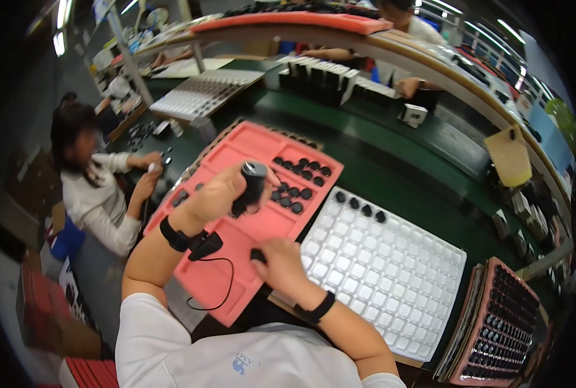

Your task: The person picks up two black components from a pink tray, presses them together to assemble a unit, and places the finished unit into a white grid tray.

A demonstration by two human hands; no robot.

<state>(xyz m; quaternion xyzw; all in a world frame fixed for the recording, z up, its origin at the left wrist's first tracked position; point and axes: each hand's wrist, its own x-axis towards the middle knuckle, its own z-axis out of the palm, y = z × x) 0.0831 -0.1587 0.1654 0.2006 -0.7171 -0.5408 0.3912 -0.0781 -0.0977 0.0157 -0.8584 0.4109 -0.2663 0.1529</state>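
Observation:
My left hand is closed around a black cylindrical piece with a grey, shiny end, above the pink compartment tray. Other dark parts show under those fingers, too hidden to make out. Near the tray's right edge, my right hand pinches a small black piece. Small black round pieces lie grouped in the tray's right-hand compartments. To the right is a white plastic tray of many shallow pockets, with several black pieces along its far edge.
A tilted pink tray of dark pieces stands at the far right. Across the green table are white boxes and another white pocket tray. One person works at left, others beyond the shelf rail. A cable hangs from my left wristband.

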